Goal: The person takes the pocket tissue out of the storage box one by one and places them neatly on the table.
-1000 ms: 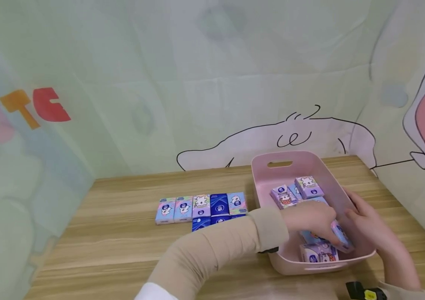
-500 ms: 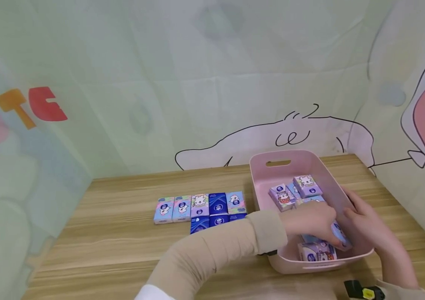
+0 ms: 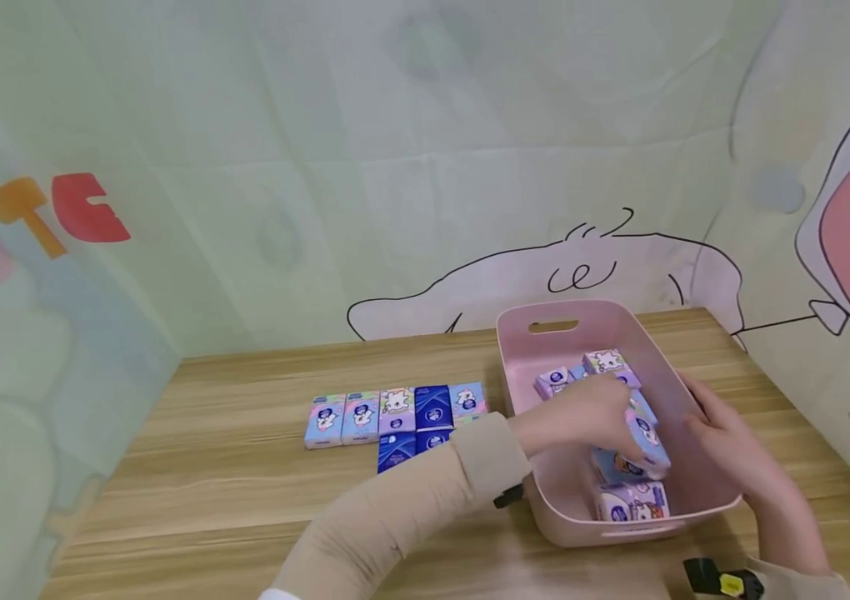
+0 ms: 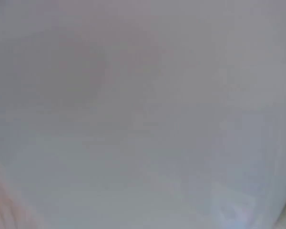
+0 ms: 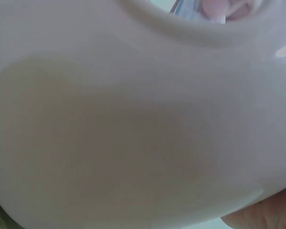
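Observation:
A pink plastic bin [image 3: 560, 504] holds several small packs of pocket tissues with cartoon prints. My left hand [image 3: 593, 412] reaches down inside it and pinches a light blue tissue pack [image 3: 646, 442], tilted above the others. Beneath lie a purple pack [image 3: 635, 502] at the near end and another purple pack [image 3: 608, 362] toward the far end. On the bin's right side, my right hand [image 3: 732, 446] grips the wall, thumb over the rim and fingers outside. Through the handle hole in the right wrist view, fingertips [image 5: 214, 8] show against a pack. The left wrist view is mostly blurred.
Left of the bin, several tissue packs lie side by side in two rows on the wooden table [image 3: 245, 483], among them a dark blue pack [image 3: 432, 407]. The left forearm covers part of the nearer row. A printed cloth backdrop [image 3: 282, 208] rises behind the table.
My left hand has shifted left and toward the far end within the bin, lifting the light blue tissue pack with it. My right hand keeps its hold on the bin wall.

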Available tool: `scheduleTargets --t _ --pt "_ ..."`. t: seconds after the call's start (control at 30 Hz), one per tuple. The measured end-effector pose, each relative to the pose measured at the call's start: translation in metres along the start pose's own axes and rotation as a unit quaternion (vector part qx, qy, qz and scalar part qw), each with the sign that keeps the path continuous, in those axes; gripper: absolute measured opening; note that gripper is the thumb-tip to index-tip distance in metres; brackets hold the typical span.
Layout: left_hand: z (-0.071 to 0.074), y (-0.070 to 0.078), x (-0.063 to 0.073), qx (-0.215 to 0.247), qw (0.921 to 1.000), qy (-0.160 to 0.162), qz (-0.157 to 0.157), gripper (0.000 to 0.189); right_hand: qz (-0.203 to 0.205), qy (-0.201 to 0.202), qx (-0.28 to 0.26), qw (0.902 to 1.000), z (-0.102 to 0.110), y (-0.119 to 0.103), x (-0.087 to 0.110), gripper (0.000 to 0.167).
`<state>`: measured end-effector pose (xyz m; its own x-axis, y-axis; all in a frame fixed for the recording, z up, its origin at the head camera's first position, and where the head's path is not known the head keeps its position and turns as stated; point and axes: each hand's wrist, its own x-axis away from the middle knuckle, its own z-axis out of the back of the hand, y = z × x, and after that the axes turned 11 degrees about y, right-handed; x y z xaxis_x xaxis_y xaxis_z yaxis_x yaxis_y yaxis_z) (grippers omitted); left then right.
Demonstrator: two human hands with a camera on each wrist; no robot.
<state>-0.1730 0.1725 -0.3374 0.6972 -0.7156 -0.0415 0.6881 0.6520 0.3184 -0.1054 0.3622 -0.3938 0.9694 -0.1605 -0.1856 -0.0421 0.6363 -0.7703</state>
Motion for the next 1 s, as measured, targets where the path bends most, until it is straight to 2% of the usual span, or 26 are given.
scheduleTargets --t 0.07,0.13,0.2,0.3,0.4,0.5,0.67,0.83,1.0 --pt "0.006 -0.008 0.005 0.008 0.9997 0.023 -0.002 0.041 -0.007 -0.003 0.007 0.9999 -0.001 -0.001 0.0 0.053" --pt "0.012 -0.016 0.012 0.019 0.9988 0.045 -0.003 0.056 -0.009 -0.004 0.004 0.9999 -0.001 -0.002 -0.001 0.053" --pt "0.018 -0.024 0.021 0.045 0.9971 0.061 0.005 0.074 -0.006 0.0 0.005 1.0 -0.002 -0.002 -0.001 0.053" --pt "0.025 -0.036 0.034 0.086 0.9924 0.086 0.021 0.084 -0.003 0.001 0.005 1.0 -0.002 -0.002 -0.001 0.053" --pt "0.032 -0.046 0.048 0.134 0.9836 0.115 0.037 0.083 -0.012 -0.004 0.005 0.9999 -0.002 -0.002 0.0 0.054" --pt "0.036 -0.057 0.062 0.191 0.9704 0.14 0.046 0.08 -0.02 -0.01 0.002 0.9998 -0.002 -0.003 0.001 0.054" --pt "0.046 -0.077 0.09 0.266 0.9498 0.154 0.059 0.08 -0.007 -0.004 -0.005 1.0 -0.002 -0.001 0.002 0.054" --pt "0.051 -0.102 0.121 0.287 0.9407 0.165 0.076 0.084 -0.004 -0.002 -0.004 1.0 -0.003 0.0 0.002 0.054" --pt "0.049 -0.131 0.15 0.298 0.9358 0.169 0.084 0.082 -0.01 -0.004 -0.001 0.9999 -0.002 -0.001 0.002 0.054"
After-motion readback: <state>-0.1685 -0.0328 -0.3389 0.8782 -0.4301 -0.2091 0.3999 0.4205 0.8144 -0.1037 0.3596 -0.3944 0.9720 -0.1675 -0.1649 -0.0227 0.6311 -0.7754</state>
